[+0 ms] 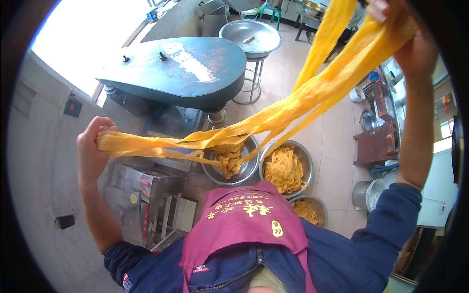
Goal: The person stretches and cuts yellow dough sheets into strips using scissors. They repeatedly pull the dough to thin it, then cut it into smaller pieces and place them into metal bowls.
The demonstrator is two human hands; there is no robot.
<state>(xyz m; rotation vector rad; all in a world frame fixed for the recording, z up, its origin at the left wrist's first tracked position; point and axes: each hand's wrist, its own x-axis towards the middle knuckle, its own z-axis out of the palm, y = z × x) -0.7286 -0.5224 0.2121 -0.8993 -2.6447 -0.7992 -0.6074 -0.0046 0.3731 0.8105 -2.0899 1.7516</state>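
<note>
Long, flat yellow dough strips [273,115] stretch across the view between my hands. My left hand [92,146], at the left by the grey wall, is closed around their gathered end. Raised high at the upper right, my right hand [421,51] grips the other end; part of it is hidden behind the strips. Another length of the strips runs up past the top edge. Below the span, a metal basin [250,175] holds a crumpled yellow mass, and loose strands hang down over it. Beside it, a second basin [309,163] is full of coiled yellow strips.
A third basin [323,207] with yellow pieces sits near my apron. Ahead stands a machine with a blue-green cover [210,68]. A wide metal basin [264,44] rests on a stool behind it. Shelving [378,141] lines the right, and a metal cabinet [129,195] stands at the left.
</note>
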